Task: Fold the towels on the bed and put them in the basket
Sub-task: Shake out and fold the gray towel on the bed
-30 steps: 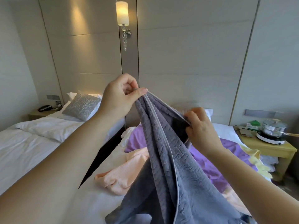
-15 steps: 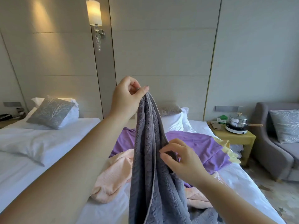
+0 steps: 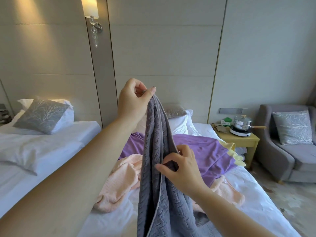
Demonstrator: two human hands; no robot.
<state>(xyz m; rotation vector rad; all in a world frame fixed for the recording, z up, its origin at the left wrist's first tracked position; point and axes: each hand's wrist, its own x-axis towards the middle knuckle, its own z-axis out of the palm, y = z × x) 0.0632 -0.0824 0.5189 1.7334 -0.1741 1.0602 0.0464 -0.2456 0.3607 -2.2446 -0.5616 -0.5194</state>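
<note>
A grey towel point(image 3: 158, 168) hangs straight down over the bed point(image 3: 266, 202). My left hand point(image 3: 134, 103) pinches its top corner high above the mattress. Lower down, my right hand point(image 3: 181, 168) pinches the towel's piped edge between thumb and fingers. A purple towel point(image 3: 201, 149) lies spread across the bed behind it. A peach towel point(image 3: 119, 182) is crumpled to the left and shows again at the right of the grey towel. A pale yellow towel point(image 3: 234, 151) hangs off the bed's right side. No basket is in view.
A second bed point(image 3: 34, 147) with a grey cushion point(image 3: 42, 114) lies to the left. At the right stand a yellow bedside table point(image 3: 242, 139) bearing a pot on a hot plate point(image 3: 241, 125), and a grey armchair point(image 3: 290, 147). A wall lamp point(image 3: 90, 9) hangs above.
My right hand has slid down the grey towel's edge from near the top to about its middle. The towel now hangs narrower. The view has swung to the right.
</note>
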